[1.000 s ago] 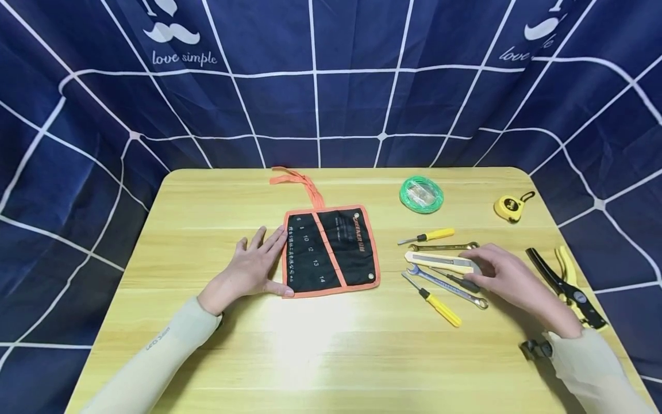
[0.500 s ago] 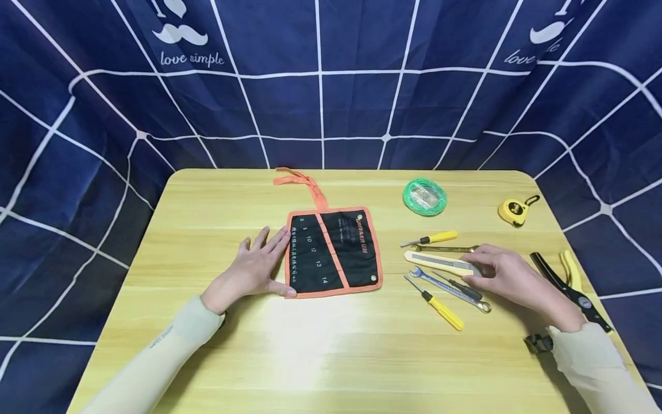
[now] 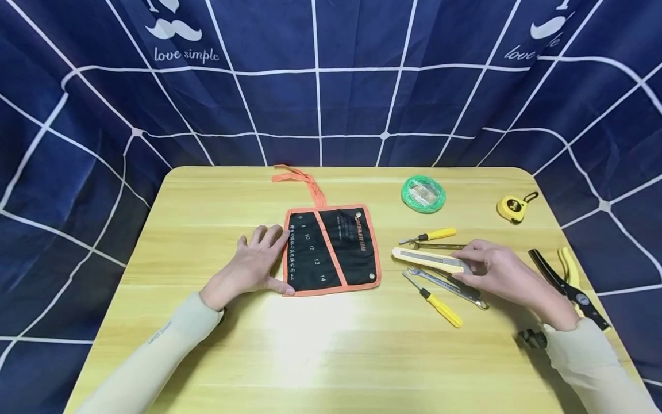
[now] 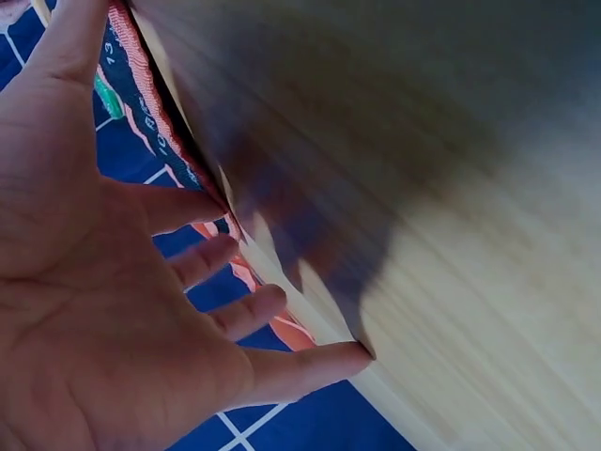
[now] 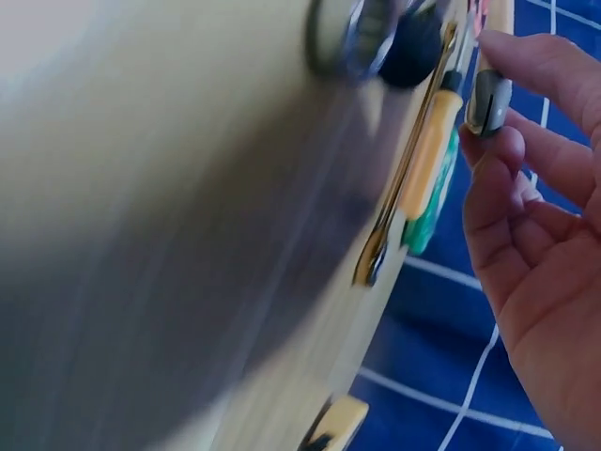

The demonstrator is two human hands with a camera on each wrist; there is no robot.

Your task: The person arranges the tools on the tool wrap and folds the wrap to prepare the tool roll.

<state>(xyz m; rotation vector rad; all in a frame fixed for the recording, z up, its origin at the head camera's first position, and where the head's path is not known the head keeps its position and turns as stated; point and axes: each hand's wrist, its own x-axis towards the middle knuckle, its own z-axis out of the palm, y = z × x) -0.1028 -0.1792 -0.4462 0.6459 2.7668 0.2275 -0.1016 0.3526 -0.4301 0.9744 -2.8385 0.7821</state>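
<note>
My right hand point(image 3: 504, 276) pinches the grey end of a pale-yellow utility knife point(image 3: 426, 260) between thumb and fingers. In the right wrist view the grey knife end point(image 5: 490, 101) shows held above the table. Under it lie a combination wrench point(image 3: 482, 304) and a dark-handled screwdriver, partly hidden. My left hand point(image 3: 248, 264) rests at the left edge of a black tool pouch point(image 3: 357, 241) with orange trim, fingers spread and thumb at its lower corner. Its numbered pockets lie flat.
Two yellow-handled screwdrivers, one above point(image 3: 439, 234) and one below point(image 3: 445, 310), flank the knife, beside another wrench point(image 3: 439, 246). Behind them lies a green wire coil point(image 3: 408, 195). A yellow tape measure point(image 3: 510, 208) and yellow-black pliers point(image 3: 581, 299) lie at the right. Orange ties point(image 3: 310, 184) extend behind the pouch.
My right hand has lifted the utility knife off the other tools and shifted it slightly left. The left hand stays at the pouch's edge, its fingers a little more bent.
</note>
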